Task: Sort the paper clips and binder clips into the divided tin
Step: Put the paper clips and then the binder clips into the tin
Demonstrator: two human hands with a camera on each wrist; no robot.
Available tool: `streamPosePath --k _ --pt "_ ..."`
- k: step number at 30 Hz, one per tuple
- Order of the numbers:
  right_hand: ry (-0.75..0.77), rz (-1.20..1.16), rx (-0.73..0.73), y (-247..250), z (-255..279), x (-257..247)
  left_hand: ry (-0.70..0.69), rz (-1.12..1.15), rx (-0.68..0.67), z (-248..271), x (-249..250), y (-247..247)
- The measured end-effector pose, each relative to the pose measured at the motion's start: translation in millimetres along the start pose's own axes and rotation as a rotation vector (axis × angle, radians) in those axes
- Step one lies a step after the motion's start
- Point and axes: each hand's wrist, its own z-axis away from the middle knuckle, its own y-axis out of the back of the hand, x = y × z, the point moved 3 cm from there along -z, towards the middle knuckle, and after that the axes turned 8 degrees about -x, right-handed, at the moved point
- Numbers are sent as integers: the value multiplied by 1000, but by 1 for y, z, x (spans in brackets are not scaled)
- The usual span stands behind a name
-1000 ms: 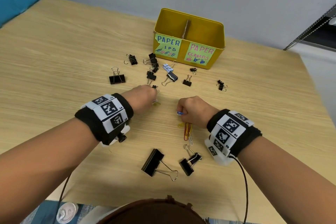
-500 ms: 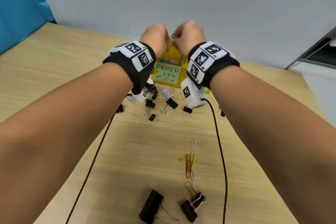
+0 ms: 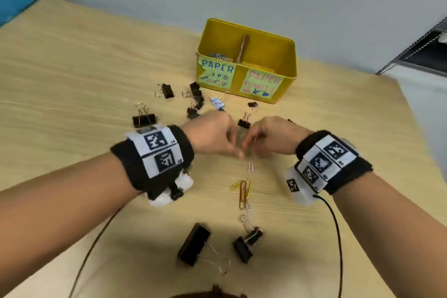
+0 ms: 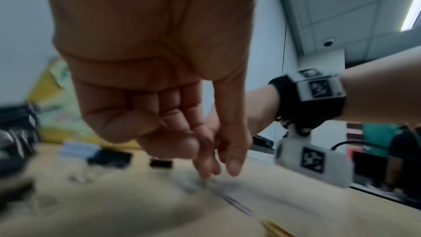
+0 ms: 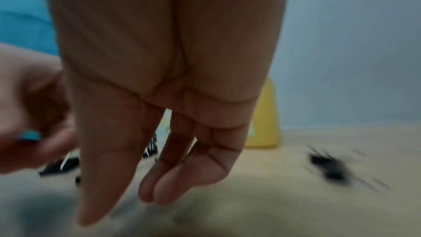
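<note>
Hovering over looped wire paper clips [image 3: 245,192]: bare hands.

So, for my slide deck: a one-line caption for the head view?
Both hands reach down toward a pink paper clip, with binder clips scattered before the yellow tin.

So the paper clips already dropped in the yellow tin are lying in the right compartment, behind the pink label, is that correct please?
Not quite: the paper clips in the yellow tin lie in the left compartment, behind the green PAPER label, not the right one behind the pink label. The head view shows this.
</note>
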Motion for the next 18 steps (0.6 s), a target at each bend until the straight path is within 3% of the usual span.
streamPosePath --k 3,7,12,18 --pt "-44 -100 46 -31 10 17 18 -190 -122 2 12 -45" --pt "-32 -136 161 -47 20 18 41 -357 -95 4 23 -67" --pt "-93 -50 143 -59 28 16 83 -323 -92 10 21 -67" --pt "51 -217 140 -69 39 1 121 -176 -103 12 3 -64"
